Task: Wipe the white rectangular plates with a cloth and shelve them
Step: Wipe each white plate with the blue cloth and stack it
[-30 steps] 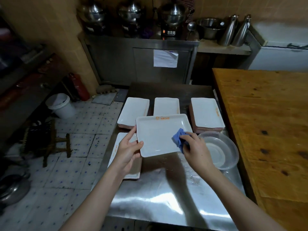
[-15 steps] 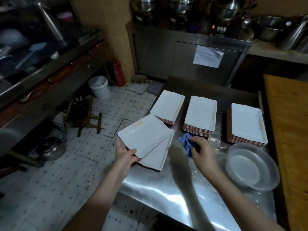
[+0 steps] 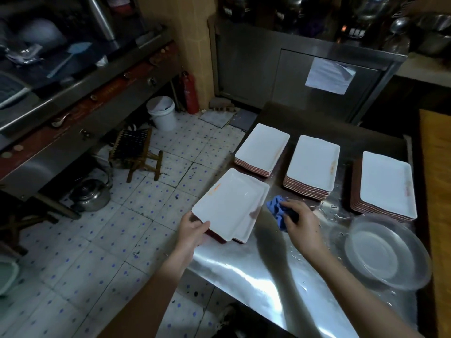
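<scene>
Dim kitchen with a blue-dotted white tile floor (image 3: 85, 252). A wooden counter (image 3: 436, 179) runs along the steel table (image 3: 244, 276)'s right edge; a steel cabinet (image 3: 249, 69) bearing a paper sheet (image 3: 328, 75) stands beyond its far edge. Bucket (image 3: 163, 115), stool (image 3: 133, 148) and kettle (image 3: 91, 195) sit on the floor.

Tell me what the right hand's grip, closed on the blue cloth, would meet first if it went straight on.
Most likely the near white rectangular plate that the left hand holds: the right hand and its crumpled blue cloth point left at its right edge. Depth is unclear.
</scene>
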`<control>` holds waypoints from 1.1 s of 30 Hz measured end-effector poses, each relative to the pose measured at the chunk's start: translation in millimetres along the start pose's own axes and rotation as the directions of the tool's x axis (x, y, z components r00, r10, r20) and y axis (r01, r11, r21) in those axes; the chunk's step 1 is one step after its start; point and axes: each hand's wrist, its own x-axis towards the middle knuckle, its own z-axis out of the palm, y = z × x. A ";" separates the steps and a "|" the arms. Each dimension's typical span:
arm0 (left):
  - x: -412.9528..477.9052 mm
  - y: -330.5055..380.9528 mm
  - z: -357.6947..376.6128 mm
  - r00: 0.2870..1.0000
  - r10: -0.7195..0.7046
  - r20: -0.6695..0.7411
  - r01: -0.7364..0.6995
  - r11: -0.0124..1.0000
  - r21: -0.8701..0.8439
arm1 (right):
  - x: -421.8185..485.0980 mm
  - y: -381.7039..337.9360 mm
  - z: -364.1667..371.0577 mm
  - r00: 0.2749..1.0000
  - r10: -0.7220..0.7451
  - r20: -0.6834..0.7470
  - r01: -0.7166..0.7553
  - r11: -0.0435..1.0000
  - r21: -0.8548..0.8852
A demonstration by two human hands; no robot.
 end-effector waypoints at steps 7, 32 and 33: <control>7.1 -9.5 -19.4 0.998 0.071 -0.002 -0.069 0.985 0.156 | 2.1 -7.5 14.2 0.999 -0.014 0.044 0.012 0.999 0.040; 95.6 53.9 120.7 0.988 0.074 0.137 -0.088 0.991 0.097 | 30.1 39.2 -25.6 0.975 0.188 -0.121 -0.179 0.981 0.080; 98.8 56.8 128.6 0.987 0.079 0.139 -0.093 0.991 0.099 | 31.3 40.7 -27.4 0.972 0.198 -0.124 -0.189 0.979 0.081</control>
